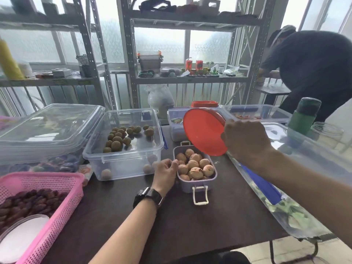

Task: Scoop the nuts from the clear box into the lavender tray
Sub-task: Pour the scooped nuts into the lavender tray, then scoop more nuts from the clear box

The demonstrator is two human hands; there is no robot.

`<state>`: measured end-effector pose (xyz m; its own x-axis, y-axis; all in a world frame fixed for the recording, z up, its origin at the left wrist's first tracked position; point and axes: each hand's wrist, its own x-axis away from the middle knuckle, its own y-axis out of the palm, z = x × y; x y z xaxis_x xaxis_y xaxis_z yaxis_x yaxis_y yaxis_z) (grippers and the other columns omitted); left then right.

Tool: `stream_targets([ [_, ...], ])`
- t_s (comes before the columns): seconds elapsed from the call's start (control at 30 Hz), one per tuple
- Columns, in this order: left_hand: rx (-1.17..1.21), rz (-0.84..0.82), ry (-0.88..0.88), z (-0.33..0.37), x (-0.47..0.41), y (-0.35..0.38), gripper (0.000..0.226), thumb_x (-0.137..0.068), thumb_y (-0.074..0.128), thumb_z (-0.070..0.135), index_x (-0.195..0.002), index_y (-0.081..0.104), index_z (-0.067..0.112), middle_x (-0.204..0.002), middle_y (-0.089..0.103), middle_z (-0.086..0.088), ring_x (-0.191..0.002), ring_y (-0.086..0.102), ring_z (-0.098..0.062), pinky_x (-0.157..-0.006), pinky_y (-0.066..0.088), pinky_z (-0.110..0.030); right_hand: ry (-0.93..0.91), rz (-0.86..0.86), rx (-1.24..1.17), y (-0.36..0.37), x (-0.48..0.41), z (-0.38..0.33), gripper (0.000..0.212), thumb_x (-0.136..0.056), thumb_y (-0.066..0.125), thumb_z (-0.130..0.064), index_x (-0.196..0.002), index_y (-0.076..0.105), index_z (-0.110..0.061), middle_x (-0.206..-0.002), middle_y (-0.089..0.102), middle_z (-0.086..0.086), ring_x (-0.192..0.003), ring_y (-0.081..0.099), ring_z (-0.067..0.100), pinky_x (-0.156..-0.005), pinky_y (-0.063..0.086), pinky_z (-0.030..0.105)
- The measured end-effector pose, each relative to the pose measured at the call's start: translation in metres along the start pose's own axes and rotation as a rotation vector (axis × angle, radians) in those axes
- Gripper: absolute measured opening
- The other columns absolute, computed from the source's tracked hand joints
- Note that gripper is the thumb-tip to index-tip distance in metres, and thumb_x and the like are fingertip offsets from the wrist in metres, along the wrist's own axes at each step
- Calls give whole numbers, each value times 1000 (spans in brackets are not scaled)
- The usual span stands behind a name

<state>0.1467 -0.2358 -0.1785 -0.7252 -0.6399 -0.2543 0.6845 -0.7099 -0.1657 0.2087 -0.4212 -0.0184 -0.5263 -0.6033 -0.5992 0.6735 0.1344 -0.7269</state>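
left hand (165, 173): at the tray's left wall, fingers curled against the rim, gripping it; watch (148, 196) on the wrist.
right hand (245, 141): seen from the back, raised, fingers closed on the right edge of the dish (202, 130).
dish: red, round, tilted steeply, its low edge just above the tray's far right corner.
tray (188, 186): lavender, on the counter (190, 225) just right of the box, white clasp on the near end.
nuts (194, 165): piled in the tray, up to the rim.
box (122, 164): clear, open, left of the tray.
box nuts (118, 139): cluster toward the far left of the box floor; a few more against the near wall.
pink basket (57, 187): near left, holds dark dried fruit.
lidded bin (47, 126): clear, left of the box.
green bottle (304, 117): far right, upright.
second person (312, 61): far right, bent over another table.
shelves (190, 21): metal, behind the counter, cluttered.
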Motion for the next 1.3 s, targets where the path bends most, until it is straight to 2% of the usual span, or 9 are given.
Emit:
stream_targets([
  [0.3,-149,-41,-45,7,-7,23,44,-97,56,16,-54,46,18,-46,46,12,-35,43,2,-38,30,-10,67,27,-37,-7,-6,17,16,-91,50,-16,-84,60,-6,-74,66,12,-61,62,29,-53,29,29],
  [0.5,-110,-84,-10,-4,-5,26,50,-97,57,15,-52,38,22,-35,43,16,-35,37,3,-42,30,-14,124,120,-83,-22,-7,14,21,-73,72,-9,-59,57,-3,-45,54,12,-32,40,23,-50,3,17],
  [0.6,-108,-80,-10,2,-1,26,44,-98,57,19,-57,42,18,-50,47,9,-46,40,-3,-51,37,-28,109,119,-161,-29,-8,6,29,-65,79,-6,-53,53,-6,-40,44,9,-38,22,16,-52,1,14],
  [0.7,30,-79,-48,-4,6,13,36,-99,56,29,-69,52,9,-58,55,-12,-53,52,-23,-52,47,-44,99,61,-113,-27,-8,-1,29,-77,70,-16,-59,47,-13,-48,31,1,-42,25,18,-48,1,18],
  [0.83,303,59,-79,-8,13,-27,49,-88,59,49,-76,62,2,-48,58,-17,-32,54,-25,-35,43,-24,85,90,-61,-23,-21,-10,20,-83,62,-23,-66,57,-13,-50,45,2,-41,31,21,-45,2,20],
  [0.97,402,271,-69,-11,6,-73,61,-87,60,53,-67,71,-3,-43,57,-24,-29,52,-25,-34,43,-23,29,100,-134,-20,-46,-35,18,-76,70,-17,-64,59,-10,-49,56,7,-38,43,22,-46,24,22],
  [1.07,509,406,-79,-15,1,-93,67,-86,62,52,-71,69,-13,-41,57,-19,-27,52,-24,-34,46,-25,13,97,-104,-20,-69,-60,19,-63,81,-15,-60,62,-10,-45,58,4,-35,54,22,-45,25,20],
  [1.17,525,441,-38,-17,-2,-96,61,-89,64,49,-65,72,-7,-42,58,-19,-29,54,-25,-36,48,-26,-81,61,-105,-12,-88,-84,5,-75,65,-6,-79,63,-9,-65,67,6,-57,67,27,-50,31,25],
  [1.3,500,494,-24,-17,-7,-91,53,-88,67,48,-60,75,4,-41,60,-18,-30,55,-24,-40,49,-27,-166,-4,-118,1,-114,-118,18,-82,50,3,-92,62,-5,-82,68,9,-75,69,30,-54,34,31],
])
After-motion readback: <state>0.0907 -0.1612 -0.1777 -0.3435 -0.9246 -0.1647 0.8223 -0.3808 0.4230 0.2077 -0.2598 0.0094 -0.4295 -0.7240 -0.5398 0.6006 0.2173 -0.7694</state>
